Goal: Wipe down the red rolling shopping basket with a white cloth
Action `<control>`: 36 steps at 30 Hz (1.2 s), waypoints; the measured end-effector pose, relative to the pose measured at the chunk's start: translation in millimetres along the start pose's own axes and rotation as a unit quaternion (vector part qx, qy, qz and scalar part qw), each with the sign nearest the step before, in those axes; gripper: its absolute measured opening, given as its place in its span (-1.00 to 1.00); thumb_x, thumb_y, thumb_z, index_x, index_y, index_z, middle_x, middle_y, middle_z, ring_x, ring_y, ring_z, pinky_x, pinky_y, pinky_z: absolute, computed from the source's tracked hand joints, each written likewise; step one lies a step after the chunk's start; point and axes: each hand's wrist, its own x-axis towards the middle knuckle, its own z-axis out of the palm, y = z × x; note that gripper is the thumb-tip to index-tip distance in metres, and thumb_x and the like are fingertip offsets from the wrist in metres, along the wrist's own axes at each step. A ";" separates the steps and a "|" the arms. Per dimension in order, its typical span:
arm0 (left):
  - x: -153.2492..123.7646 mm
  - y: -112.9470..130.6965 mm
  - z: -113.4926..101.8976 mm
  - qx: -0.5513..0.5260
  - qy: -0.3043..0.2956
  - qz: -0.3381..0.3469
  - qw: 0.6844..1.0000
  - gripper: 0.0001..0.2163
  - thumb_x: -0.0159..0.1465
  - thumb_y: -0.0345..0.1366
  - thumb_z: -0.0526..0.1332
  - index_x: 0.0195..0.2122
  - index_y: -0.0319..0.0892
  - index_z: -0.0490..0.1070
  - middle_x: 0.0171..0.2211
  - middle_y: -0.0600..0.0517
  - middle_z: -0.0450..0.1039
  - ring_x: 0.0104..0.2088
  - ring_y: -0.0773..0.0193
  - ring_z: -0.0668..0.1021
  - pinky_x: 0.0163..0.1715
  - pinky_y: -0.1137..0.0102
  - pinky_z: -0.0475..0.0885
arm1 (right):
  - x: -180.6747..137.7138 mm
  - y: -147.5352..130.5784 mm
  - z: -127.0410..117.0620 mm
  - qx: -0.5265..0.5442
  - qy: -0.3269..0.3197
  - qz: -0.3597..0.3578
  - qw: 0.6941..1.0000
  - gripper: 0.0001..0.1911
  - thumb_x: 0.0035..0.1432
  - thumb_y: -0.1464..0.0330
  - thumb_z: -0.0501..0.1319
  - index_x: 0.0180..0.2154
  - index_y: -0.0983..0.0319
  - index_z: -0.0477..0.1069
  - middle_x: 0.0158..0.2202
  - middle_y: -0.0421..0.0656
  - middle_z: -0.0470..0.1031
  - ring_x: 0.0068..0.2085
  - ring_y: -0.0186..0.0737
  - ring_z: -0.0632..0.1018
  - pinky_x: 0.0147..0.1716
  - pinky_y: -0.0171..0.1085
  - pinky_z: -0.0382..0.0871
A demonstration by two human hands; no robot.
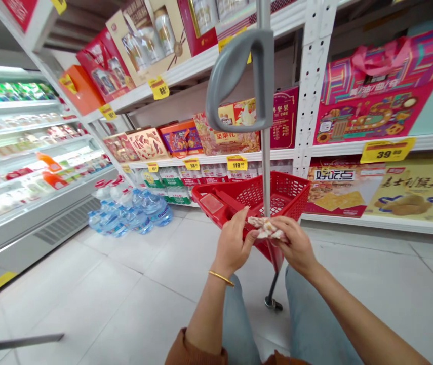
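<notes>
A crumpled cloth, whitish with reddish patches [265,227], is bunched between my two hands. My left hand [235,242] has its thumb and fingers closed on the cloth's left end. On the other end, the fingers of my right hand [292,243] are pressed together around it. Just behind the cloth stands a red plastic shopping basket cart [235,190] with perforated sides. A metal pole [266,167] rises in front of the basket to a grey loop handle [216,83]. Whether the cloth touches the pole, I cannot tell.
White shelves [303,101] with boxed gifts and yellow price tags stand close ahead. Shrink-wrapped water bottles [132,210] sit on the tiled floor [125,284]. A refrigerated display [49,228] runs along the left. Below the basket is a caster wheel [273,304] between my legs.
</notes>
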 end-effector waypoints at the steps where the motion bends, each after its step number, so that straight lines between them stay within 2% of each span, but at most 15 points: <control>1: 2.7 -0.2 -2.4 0.000 0.009 0.000 1.000 -0.50 0.40 -0.03 -0.04 0.24 -0.23 0.13 0.14 -0.22 0.36 0.07 0.11 0.49 0.04 0.17 0.42 | 2.4 2.3 -3.7 0.000 0.035 0.025 0.999 -0.62 0.20 0.32 0.20 0.07 0.05 0.35 -0.09 -0.08 0.49 -0.10 -0.10 0.53 -0.14 -0.07 0.48; 4: 15.4 2.2 -12.7 0.023 0.054 0.011 0.998 -0.56 0.38 -0.09 0.06 0.19 -0.21 0.21 0.11 -0.19 0.41 0.11 0.10 0.46 0.08 0.16 0.41 | 18.8 6.4 -15.7 0.010 0.131 0.098 0.987 -0.61 0.17 0.28 0.23 0.05 0.09 0.35 -0.09 -0.07 0.47 -0.11 -0.08 0.52 -0.10 -0.03 0.46; 6: 27.7 6.8 -22.1 0.047 0.087 0.029 0.995 -0.61 0.37 -0.14 0.09 0.16 -0.19 0.25 0.07 -0.16 0.44 0.10 0.10 0.46 0.09 0.15 0.41 | 37.1 5.7 -22.3 0.025 0.169 0.112 0.979 -0.63 0.18 0.28 0.22 0.04 0.11 0.36 -0.08 -0.08 0.46 -0.11 -0.09 0.51 -0.06 0.00 0.42; 9: 50.3 17.0 -37.8 0.068 0.128 0.058 0.988 -0.65 0.36 -0.18 0.11 0.13 -0.17 0.29 0.04 -0.14 0.47 0.06 0.11 0.48 0.08 0.14 0.41 | 70.5 -0.4 -27.9 0.036 0.214 0.071 0.974 -0.64 0.18 0.30 0.22 0.03 0.11 0.36 -0.05 -0.08 0.44 -0.03 -0.07 0.47 0.01 0.01 0.37; 14: 94.2 34.8 -59.0 0.076 0.178 0.080 0.978 -0.67 0.36 -0.18 0.12 0.10 -0.15 0.34 0.05 -0.13 0.47 0.08 0.09 0.47 0.10 0.10 0.38 | 123.0 -16.8 -26.3 0.047 0.242 -0.011 0.969 -0.55 0.20 0.35 0.21 0.12 0.03 0.29 0.10 -0.09 0.37 0.13 -0.06 0.39 0.12 0.06 0.29; 17: 120.9 44.4 -66.5 0.040 0.199 0.086 0.975 -0.65 0.36 -0.16 0.12 0.11 -0.16 0.35 0.07 -0.14 0.45 0.11 0.09 0.45 0.14 0.11 0.34 | 147.1 -27.9 -22.9 0.046 0.259 -0.040 0.964 -0.54 0.23 0.36 0.18 0.15 -0.02 0.28 0.16 -0.10 0.32 0.16 -0.08 0.38 0.14 0.05 0.29; 20: 142.4 53.0 -70.9 -0.045 0.206 0.070 0.975 -0.68 0.34 -0.12 0.14 0.01 -0.17 0.45 -0.01 -0.12 0.52 0.05 0.10 0.51 0.12 0.15 0.35 | 163.7 -37.3 -17.8 0.053 0.255 -0.061 0.964 -0.54 0.25 0.38 0.13 0.17 -0.02 0.28 0.24 -0.11 0.23 0.21 -0.09 0.34 0.18 0.01 0.28; 23: 154.0 60.2 -70.8 -0.164 0.198 0.032 0.966 -0.71 0.33 -0.11 0.15 -0.13 -0.18 0.54 -0.14 -0.08 0.59 -0.06 0.14 0.57 0.05 0.22 0.41 | 170.2 -39.8 -8.8 0.055 0.219 -0.090 0.970 -0.44 0.26 0.33 0.14 0.27 0.03 0.14 0.33 -0.10 0.09 0.29 -0.06 0.24 0.23 0.01 0.23; 27: 158.3 66.2 -61.0 -0.294 0.180 0.008 0.939 -0.71 0.33 -0.11 0.16 -0.12 -0.20 0.53 -0.13 -0.08 0.59 -0.09 0.18 0.59 -0.02 0.31 0.43 | 167.2 -30.2 8.2 0.037 0.202 -0.117 0.972 -0.40 0.31 0.36 0.07 0.32 0.02 -0.04 0.38 -0.14 -0.05 0.34 -0.07 0.12 0.27 0.02 0.15; 32: 162.9 64.8 -50.2 -0.301 0.207 -0.021 0.930 -0.70 0.33 -0.10 0.15 -0.23 -0.22 0.55 -0.23 -0.07 0.61 -0.20 0.20 0.60 -0.12 0.36 0.44 | 160.1 -18.7 23.9 0.003 0.216 -0.139 0.967 -0.34 0.31 0.47 0.05 0.33 -0.03 -0.11 0.37 -0.17 -0.02 0.34 -0.10 0.13 0.27 0.01 0.17; 36: 165.5 61.1 -49.6 -0.299 0.203 -0.017 0.932 -0.70 0.32 -0.09 0.15 -0.24 -0.21 0.54 -0.23 -0.04 0.61 -0.21 0.22 0.60 -0.14 0.39 0.43 | 151.8 -16.4 30.0 -0.016 0.228 -0.148 0.962 -0.32 0.29 0.52 0.06 0.33 -0.02 -0.11 0.36 -0.14 0.01 0.32 -0.10 0.15 0.26 0.01 0.20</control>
